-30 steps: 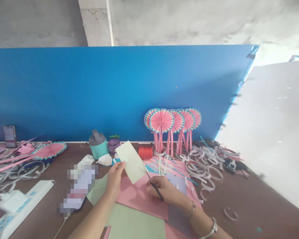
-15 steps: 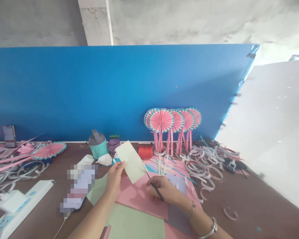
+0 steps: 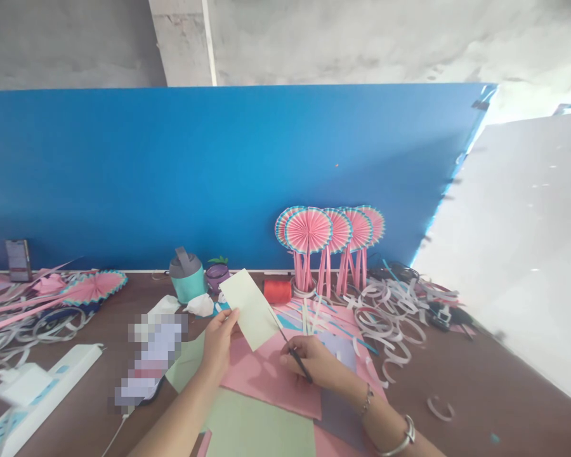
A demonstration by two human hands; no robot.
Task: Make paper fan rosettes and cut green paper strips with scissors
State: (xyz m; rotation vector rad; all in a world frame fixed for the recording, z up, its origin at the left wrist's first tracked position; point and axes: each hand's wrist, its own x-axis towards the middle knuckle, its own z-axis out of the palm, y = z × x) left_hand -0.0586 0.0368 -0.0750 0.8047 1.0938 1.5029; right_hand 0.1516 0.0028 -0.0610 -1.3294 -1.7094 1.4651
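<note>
My left hand (image 3: 220,339) pinches the left edge of a pale green sheet of paper (image 3: 250,310), held tilted above the table. My right hand (image 3: 309,360) is closed round the dark handles of a pair of scissors (image 3: 299,363). Their blades point up and left, at the sheet's right edge; how far apart the blades are is too fine to tell. Beneath both hands lie pink paper (image 3: 276,387), green paper (image 3: 261,425) and purple paper (image 3: 340,412), overlapping each other.
Pink pleated paper fans (image 3: 309,230) stand against the blue partition (image 3: 171,165). Curled paper strips (image 3: 385,311) heap at the right. A red thread spool (image 3: 276,292), a teal cup (image 3: 188,279), a phone (image 3: 155,362) and a power strip (image 3: 52,393) surround the work.
</note>
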